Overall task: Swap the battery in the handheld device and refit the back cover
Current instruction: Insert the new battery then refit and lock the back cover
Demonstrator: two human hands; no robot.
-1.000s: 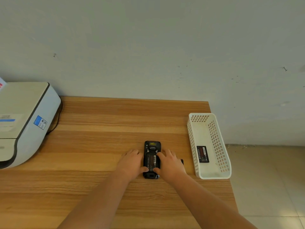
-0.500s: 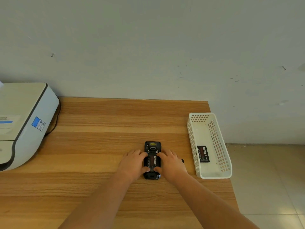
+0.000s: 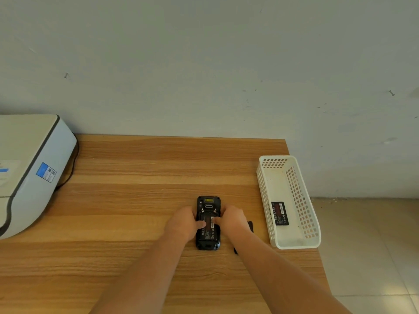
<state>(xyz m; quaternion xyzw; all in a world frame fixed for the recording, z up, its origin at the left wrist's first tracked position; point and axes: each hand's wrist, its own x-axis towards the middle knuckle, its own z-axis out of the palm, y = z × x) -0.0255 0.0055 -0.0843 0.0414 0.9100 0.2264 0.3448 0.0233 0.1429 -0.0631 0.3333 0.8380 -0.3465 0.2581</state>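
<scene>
The black handheld device point(image 3: 208, 242) lies face down on the wooden table point(image 3: 136, 200), its back open with a battery point(image 3: 210, 233) showing in the bay. My left hand point(image 3: 182, 223) grips its left side, thumb pressing on the battery. My right hand point(image 3: 233, 220) grips its right side, thumb also on the battery. A black back cover point(image 3: 250, 226) lies on the table just right of my right wrist, mostly hidden by it. A second black battery point(image 3: 280, 213) lies in the white basket point(image 3: 294, 243).
A white printer point(image 3: 29, 168) with a dark cable stands at the table's left. The white basket sits along the table's right edge, beyond which is tiled floor point(image 3: 367, 245). A wall runs behind the table.
Both thumbs have shifted a little up the battery toward the device's middle. The device has not moved.
</scene>
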